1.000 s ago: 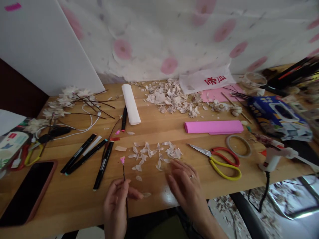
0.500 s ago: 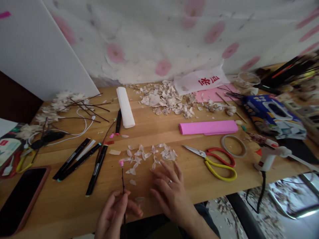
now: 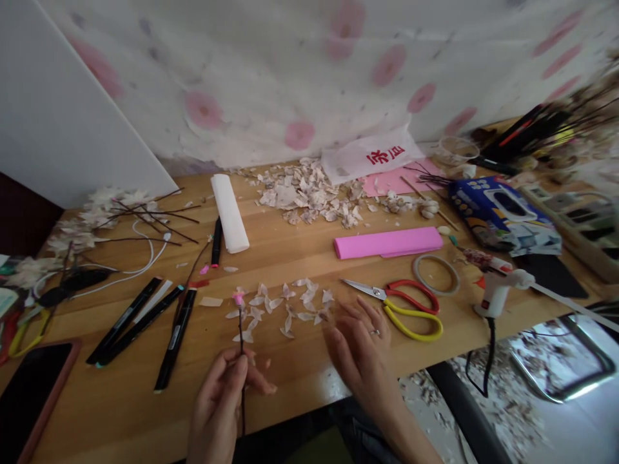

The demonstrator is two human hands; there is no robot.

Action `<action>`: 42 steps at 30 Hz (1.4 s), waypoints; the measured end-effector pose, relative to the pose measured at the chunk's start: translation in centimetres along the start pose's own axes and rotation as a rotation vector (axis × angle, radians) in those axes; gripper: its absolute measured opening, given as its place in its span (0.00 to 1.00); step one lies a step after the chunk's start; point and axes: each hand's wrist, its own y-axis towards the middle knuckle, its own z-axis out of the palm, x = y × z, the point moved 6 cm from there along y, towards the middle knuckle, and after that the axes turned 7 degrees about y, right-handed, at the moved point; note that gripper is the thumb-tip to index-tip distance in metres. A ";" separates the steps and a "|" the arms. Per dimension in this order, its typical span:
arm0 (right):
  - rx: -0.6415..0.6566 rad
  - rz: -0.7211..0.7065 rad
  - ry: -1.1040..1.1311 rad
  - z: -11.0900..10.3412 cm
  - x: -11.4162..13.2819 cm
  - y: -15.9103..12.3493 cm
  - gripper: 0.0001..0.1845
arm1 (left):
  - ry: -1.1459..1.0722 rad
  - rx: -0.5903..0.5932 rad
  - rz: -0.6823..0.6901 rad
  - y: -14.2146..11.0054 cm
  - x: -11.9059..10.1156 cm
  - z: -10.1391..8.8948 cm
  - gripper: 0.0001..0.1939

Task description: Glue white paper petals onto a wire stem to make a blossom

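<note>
Above the wooden table (image 3: 290, 364), at its near edge, the left hand (image 3: 216, 403) pinches a thin dark stem (image 3: 241, 367) between thumb and fingers, holding it upright. The stem's lower end hangs below the hand, past the table's edge. At its top sits a small pink bud (image 3: 238, 299), tightly wrapped, with a pale petal or two close behind it; from this view, it is hard to tell whether those are attached. The bud stands in front of a loose scatter of pale, translucent petals (image 3: 285, 306), pointed and slightly curled.

The right hand (image 3: 360, 364), with a ring on one finger, is open, its fingers spread just beside the scatter and close to the table. Beyond it lie red-and-yellow-handled scissors (image 3: 411, 309) with the blades pointing toward the petals. Left of the stem lie three black markers (image 3: 175, 338). Farther back are a folded strip of pink crepe paper (image 3: 387, 243) and a large heap of petals (image 3: 304, 193).
</note>
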 end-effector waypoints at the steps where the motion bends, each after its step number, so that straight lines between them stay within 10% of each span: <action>1: 0.004 -0.011 0.021 0.0 0.2 0.1 0.05 | -0.021 -0.009 0.008 0.1 -0.3 0.3 0.16; 42: 0.102 -0.051 0.052 -0.2 -1.1 0.9 0.10 | -0.084 -0.093 0.191 -0.1 0.4 2.5 0.11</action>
